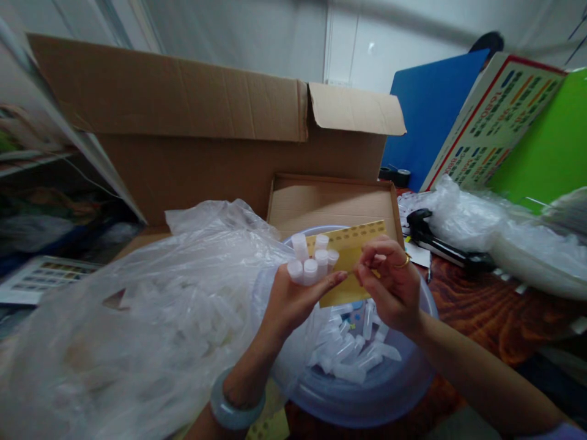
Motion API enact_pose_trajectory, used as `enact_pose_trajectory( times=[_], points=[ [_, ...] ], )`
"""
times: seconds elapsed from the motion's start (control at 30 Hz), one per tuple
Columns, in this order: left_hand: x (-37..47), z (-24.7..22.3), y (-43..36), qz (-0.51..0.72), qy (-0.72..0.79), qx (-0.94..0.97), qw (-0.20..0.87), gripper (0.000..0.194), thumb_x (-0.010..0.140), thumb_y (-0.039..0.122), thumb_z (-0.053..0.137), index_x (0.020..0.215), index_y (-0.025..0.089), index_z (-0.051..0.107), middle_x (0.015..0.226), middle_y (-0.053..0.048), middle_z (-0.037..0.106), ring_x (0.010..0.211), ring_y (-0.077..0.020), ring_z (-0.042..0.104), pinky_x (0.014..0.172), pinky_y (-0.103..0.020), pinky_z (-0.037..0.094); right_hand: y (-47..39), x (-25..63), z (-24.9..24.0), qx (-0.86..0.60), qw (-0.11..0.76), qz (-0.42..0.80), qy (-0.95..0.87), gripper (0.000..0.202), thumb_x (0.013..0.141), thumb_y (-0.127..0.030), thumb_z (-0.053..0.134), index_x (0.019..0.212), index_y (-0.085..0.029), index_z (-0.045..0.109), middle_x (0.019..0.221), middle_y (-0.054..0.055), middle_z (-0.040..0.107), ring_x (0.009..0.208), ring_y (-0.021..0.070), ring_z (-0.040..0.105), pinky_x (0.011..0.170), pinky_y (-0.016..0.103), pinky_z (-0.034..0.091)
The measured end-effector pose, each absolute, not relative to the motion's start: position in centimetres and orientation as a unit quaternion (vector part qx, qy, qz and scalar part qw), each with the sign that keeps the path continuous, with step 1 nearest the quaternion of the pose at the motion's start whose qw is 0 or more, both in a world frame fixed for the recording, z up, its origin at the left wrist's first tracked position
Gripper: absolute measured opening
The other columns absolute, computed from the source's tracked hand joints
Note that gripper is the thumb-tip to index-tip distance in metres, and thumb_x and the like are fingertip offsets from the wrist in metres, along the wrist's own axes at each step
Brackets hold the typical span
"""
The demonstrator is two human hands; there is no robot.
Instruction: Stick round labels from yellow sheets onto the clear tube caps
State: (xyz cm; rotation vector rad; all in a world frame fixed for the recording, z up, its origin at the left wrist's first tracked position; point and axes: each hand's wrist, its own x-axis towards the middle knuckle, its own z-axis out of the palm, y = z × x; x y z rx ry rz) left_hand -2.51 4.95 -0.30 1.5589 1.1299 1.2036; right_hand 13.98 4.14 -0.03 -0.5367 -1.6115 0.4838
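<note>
My left hand (291, 302) is closed around a bunch of small white-capped plastic tubes (310, 269), caps pointing up. It also keeps a yellow sheet of labels (351, 238) behind them, with rows of small printed marks along its top edge. At the sheet's right side, the thumb and fingertips of my right hand (392, 284) are pinched together; whatever is between them is too small to make out. Below both hands sits a pale blue plastic basin (367, 412) with several loose clear tubes (358, 351) lying in it.
A large clear plastic bag (137, 318) full of tubes spreads at the left, overlapping the basin. Cardboard boxes (229, 165) stand behind. On the wooden table (495, 324) at right are a black stapler-like tool (449, 247) and plastic bags (472, 211). Coloured boards (435, 110) lean behind.
</note>
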Motion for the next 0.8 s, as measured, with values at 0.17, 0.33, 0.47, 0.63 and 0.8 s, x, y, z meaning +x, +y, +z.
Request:
enact_pose_trajectory(
  times=[0.17, 0.33, 0.47, 0.63, 0.8],
  points=[
    [-2.6, -0.8, 5.2, 0.488, 0.456, 0.623, 0.408, 0.032, 0.068, 0.041, 0.078, 0.069, 0.013, 0.064, 0.069, -0.002, 0.061, 0.064, -0.0122, 0.055, 0.058, -0.023, 0.044, 4.3, 14.2, 0.1, -0.252, 0.667, 0.233, -0.661, 0.022, 0.085, -0.003, 0.050, 0.096, -0.021, 0.055, 0.088, 0.000, 0.047, 0.060, 0.0067, 0.047, 0.052, 0.023, 0.038],
    [-2.7, -1.2, 5.2, 0.469, 0.474, 0.639, 0.384, 0.031, 0.069, 0.042, 0.076, 0.072, 0.013, 0.067, 0.071, -0.004, 0.066, 0.063, -0.0143, 0.060, 0.055, -0.023, 0.046, 4.4, 14.1, 1.6, -0.159, 0.674, 0.438, -0.573, 0.018, 0.080, -0.011, 0.056, 0.094, -0.022, 0.054, 0.081, -0.002, 0.042, 0.055, 0.0059, 0.044, 0.043, 0.019, 0.031],
    [-2.5, -0.7, 4.9, 0.488, 0.462, 0.691, 0.265, 0.016, 0.068, 0.027, 0.073, 0.066, 0.014, 0.064, 0.064, 0.000, 0.063, 0.056, -0.0109, 0.056, 0.054, -0.021, 0.043, 4.6, 13.7, 2.7, -0.148, 0.638, 0.558, -0.510, 0.024, 0.070, -0.012, 0.057, 0.092, -0.021, 0.053, 0.075, -0.004, 0.040, 0.053, 0.0052, 0.044, 0.048, 0.020, 0.034],
    [-2.2, -0.1, 4.6, 0.528, 0.449, 0.697, 0.186, 0.013, 0.065, 0.014, 0.065, 0.058, 0.015, 0.055, 0.062, 0.003, 0.057, 0.056, -0.0083, 0.052, 0.055, -0.018, 0.041, 4.4, 13.1, 3.4, -0.187, 0.600, 0.629, -0.458, 0.034, 0.060, -0.005, 0.058, 0.090, -0.020, 0.051, 0.075, -0.004, 0.039, 0.055, 0.0047, 0.042, 0.042, 0.015, 0.028],
    [-2.4, -0.1, 4.6, 0.535, 0.439, 0.706, 0.149, 0.016, 0.066, 0.013, 0.066, 0.056, 0.014, 0.054, 0.058, 0.003, 0.054, 0.053, -0.0068, 0.050, 0.052, -0.017, 0.038, 4.3, 12.9, 4.1, -0.185, 0.593, 0.635, -0.459, 0.038, 0.058, -0.004, 0.057, 0.090, -0.021, 0.050, 0.080, -0.003, 0.037, 0.056, 0.0054, 0.039, 0.036, 0.013, 0.024]
  ],
)
